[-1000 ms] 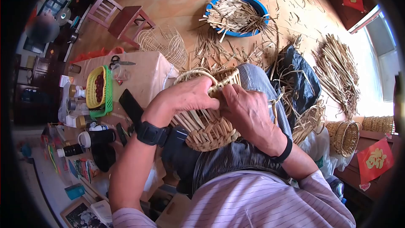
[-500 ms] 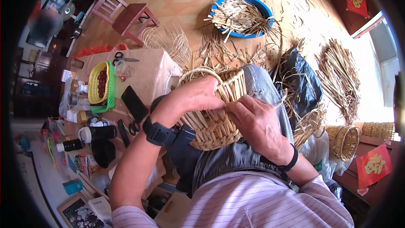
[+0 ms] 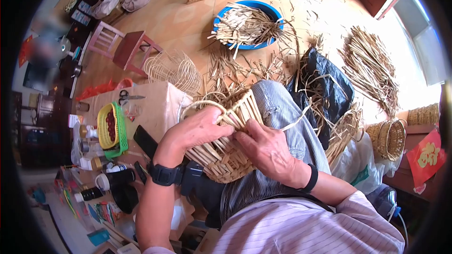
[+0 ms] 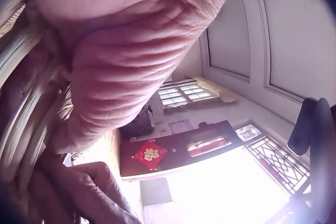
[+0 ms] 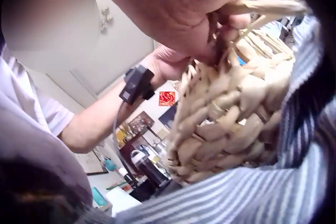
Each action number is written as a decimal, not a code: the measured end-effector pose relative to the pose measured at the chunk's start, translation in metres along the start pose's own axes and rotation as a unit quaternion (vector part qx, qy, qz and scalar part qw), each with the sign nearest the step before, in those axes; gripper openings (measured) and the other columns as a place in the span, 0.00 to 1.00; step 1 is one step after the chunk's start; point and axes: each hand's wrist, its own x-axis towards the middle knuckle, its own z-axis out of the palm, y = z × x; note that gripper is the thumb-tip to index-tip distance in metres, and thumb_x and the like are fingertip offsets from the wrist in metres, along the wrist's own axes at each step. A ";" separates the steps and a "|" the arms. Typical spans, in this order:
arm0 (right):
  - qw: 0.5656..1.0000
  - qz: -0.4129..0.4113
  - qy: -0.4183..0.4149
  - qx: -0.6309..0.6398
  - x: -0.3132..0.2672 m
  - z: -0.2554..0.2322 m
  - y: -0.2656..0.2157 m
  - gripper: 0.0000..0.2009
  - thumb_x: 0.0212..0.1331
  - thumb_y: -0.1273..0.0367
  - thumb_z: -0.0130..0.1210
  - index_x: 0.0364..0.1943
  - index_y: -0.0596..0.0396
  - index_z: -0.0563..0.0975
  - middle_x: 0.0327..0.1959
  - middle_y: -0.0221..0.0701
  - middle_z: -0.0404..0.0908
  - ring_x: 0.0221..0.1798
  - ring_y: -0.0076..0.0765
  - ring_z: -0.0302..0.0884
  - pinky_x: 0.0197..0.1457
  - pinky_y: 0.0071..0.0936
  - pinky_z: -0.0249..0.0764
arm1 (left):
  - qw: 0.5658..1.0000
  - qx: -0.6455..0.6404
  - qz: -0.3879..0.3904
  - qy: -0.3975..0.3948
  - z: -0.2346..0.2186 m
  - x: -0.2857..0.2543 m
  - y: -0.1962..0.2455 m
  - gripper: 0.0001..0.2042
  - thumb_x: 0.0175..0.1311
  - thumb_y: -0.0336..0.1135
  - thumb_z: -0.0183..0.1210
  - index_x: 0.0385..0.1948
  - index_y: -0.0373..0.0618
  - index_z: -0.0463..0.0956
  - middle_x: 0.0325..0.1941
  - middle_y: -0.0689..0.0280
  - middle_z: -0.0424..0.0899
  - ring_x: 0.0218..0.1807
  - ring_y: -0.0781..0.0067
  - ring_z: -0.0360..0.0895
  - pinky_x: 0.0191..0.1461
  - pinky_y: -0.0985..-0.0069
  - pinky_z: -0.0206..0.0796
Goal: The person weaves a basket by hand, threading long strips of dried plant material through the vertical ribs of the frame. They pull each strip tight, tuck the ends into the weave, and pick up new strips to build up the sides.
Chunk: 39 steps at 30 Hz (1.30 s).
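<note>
A partly woven basket of pale flat strands lies tilted on the person's lap, its woven base toward the body. The left hand reaches over the rim and grips the upright strands at the side. Close beside it, the right hand pinches a strand against the basket wall; a loose strand end sticks out to the right. In the right wrist view, the right hand holds a strand above the braided wall. The fingertips are partly hidden.
A blue basin of cut strands stands on the floor ahead. Black plastic and a strand bundle are to the right. On the left, a table bears scissors and a yellow fruit basket.
The head view has shifted. Both hands remain at the basket wall, the right closer to the left than half a second ago, and the loose strand end now stretches out to the right.
</note>
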 end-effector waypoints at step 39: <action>0.976 0.098 0.041 0.190 -0.012 0.007 0.032 0.16 0.62 0.73 0.68 0.54 0.51 0.81 0.45 0.38 0.81 0.40 0.57 0.88 0.40 0.50 0.86 | 0.951 -0.286 -0.083 -0.087 -0.003 0.006 -0.012 0.39 0.71 0.30 0.76 0.82 0.34 0.67 0.70 0.63 0.85 0.68 0.75 0.81 0.75 0.72 0.73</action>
